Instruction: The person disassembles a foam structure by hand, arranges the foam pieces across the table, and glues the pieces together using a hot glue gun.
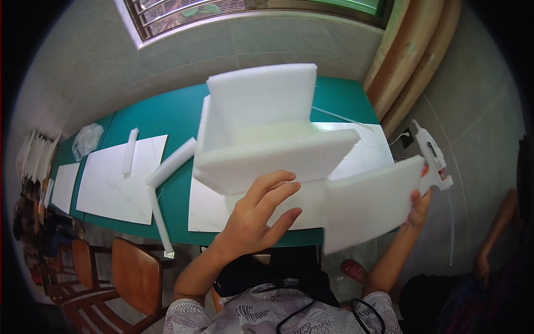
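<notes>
My right hand (420,209) is closed at the right, gripping the edge of a loose white foam panel (372,203) together with a white glue gun (434,156). A clear glue stick (451,228) hangs from the gun's back end. My left hand (261,214) is raised with fingers apart and nothing in it, just in front of a partly built white foam box (278,156). Back, left and front walls of the box stand upright; its right end is open. Under the box lies a white marbled board (208,206).
The green table (181,106) also bears a second marbled board (105,189), several foam strips (173,161), a clear plastic bag (87,142) and thin clear sticks (345,116). Wooden chairs (136,275) stand front left. Large rolls (414,53) lean back right. Another person's arm (498,228) shows far right.
</notes>
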Demonstrator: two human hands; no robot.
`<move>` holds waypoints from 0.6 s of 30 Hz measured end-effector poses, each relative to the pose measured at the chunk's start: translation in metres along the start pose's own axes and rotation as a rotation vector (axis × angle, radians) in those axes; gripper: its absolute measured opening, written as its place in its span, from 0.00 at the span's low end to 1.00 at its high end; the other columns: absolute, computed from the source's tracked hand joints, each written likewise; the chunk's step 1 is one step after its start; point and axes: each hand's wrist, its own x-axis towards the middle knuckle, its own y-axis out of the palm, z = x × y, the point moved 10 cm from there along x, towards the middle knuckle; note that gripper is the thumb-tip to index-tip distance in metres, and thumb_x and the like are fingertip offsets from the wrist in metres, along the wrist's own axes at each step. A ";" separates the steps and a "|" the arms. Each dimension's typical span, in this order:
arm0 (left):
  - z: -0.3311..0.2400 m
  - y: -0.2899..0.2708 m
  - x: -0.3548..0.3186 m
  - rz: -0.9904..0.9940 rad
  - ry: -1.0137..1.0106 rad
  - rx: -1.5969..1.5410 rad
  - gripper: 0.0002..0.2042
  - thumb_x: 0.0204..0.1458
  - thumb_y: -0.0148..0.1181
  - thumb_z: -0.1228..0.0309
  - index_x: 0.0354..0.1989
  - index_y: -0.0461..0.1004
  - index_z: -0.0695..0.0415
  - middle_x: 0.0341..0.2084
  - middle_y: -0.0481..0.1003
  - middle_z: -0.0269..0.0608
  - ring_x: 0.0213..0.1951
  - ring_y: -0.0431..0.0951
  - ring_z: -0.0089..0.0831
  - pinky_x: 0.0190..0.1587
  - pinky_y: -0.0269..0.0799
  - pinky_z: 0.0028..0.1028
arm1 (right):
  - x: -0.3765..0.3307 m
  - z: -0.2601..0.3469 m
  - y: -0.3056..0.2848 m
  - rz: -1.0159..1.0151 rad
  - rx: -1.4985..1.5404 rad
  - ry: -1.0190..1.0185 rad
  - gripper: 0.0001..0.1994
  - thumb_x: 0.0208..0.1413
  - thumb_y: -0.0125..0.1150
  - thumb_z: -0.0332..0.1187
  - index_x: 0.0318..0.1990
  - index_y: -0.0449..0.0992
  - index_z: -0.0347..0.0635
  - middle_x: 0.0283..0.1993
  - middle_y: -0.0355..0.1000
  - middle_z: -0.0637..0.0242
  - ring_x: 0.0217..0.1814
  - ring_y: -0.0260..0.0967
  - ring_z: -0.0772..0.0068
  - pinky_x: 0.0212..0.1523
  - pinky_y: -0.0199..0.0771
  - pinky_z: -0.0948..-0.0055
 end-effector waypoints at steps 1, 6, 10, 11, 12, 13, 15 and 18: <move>0.001 0.000 -0.001 0.001 0.004 0.040 0.21 0.45 0.65 0.81 0.50 0.69 0.63 0.48 0.70 0.55 0.45 0.76 0.46 0.43 0.75 0.34 | 0.001 -0.001 -0.007 0.011 0.006 0.003 0.41 0.41 0.77 0.43 0.60 0.61 0.37 0.56 0.66 0.62 0.58 0.66 0.65 0.59 0.67 0.65; -0.003 -0.001 -0.002 0.016 0.032 0.139 0.19 0.45 0.64 0.82 0.48 0.70 0.63 0.45 0.72 0.53 0.43 0.76 0.44 0.42 0.75 0.33 | 0.003 -0.003 -0.058 -0.100 0.050 0.035 0.35 0.55 0.62 0.50 0.62 0.59 0.36 0.57 0.66 0.58 0.56 0.68 0.63 0.57 0.70 0.63; 0.002 0.010 -0.006 0.059 -0.009 0.082 0.20 0.45 0.65 0.81 0.49 0.70 0.62 0.45 0.73 0.51 0.42 0.77 0.44 0.41 0.75 0.33 | 0.001 -0.007 -0.081 -0.296 0.175 0.086 0.29 0.62 0.53 0.47 0.63 0.59 0.35 0.57 0.67 0.54 0.51 0.72 0.62 0.52 0.75 0.62; 0.001 0.015 -0.007 0.069 -0.017 0.059 0.21 0.45 0.66 0.81 0.50 0.70 0.61 0.45 0.72 0.51 0.41 0.78 0.44 0.42 0.75 0.33 | 0.003 -0.007 -0.087 -0.297 0.173 0.086 0.29 0.62 0.53 0.47 0.63 0.59 0.35 0.57 0.67 0.54 0.51 0.72 0.62 0.52 0.75 0.62; -0.002 0.022 -0.005 0.070 -0.014 0.054 0.21 0.45 0.66 0.81 0.50 0.70 0.61 0.45 0.72 0.51 0.41 0.78 0.44 0.42 0.75 0.33 | 0.009 -0.004 -0.071 -0.023 0.287 0.066 0.28 0.63 0.53 0.46 0.63 0.59 0.35 0.57 0.68 0.54 0.51 0.72 0.62 0.51 0.75 0.62; -0.008 0.039 -0.002 0.121 -0.001 0.020 0.23 0.45 0.66 0.80 0.52 0.70 0.60 0.46 0.72 0.51 0.41 0.78 0.43 0.42 0.75 0.33 | 0.007 0.005 -0.046 0.251 0.396 0.048 0.28 0.63 0.53 0.45 0.62 0.60 0.35 0.57 0.68 0.54 0.52 0.72 0.62 0.51 0.75 0.62; -0.020 0.068 0.008 0.179 0.016 -0.025 0.25 0.45 0.66 0.79 0.55 0.69 0.59 0.47 0.72 0.52 0.41 0.78 0.43 0.42 0.76 0.34 | 0.003 -0.006 -0.061 -0.006 0.246 0.089 0.27 0.63 0.53 0.45 0.62 0.60 0.35 0.57 0.68 0.56 0.53 0.71 0.63 0.53 0.74 0.62; -0.037 0.107 0.032 0.314 0.018 -0.127 0.28 0.46 0.66 0.76 0.58 0.67 0.56 0.48 0.70 0.54 0.43 0.77 0.47 0.44 0.75 0.38 | -0.002 -0.005 -0.058 -0.250 0.099 0.077 0.26 0.62 0.55 0.43 0.61 0.61 0.35 0.57 0.68 0.58 0.57 0.68 0.64 0.57 0.71 0.63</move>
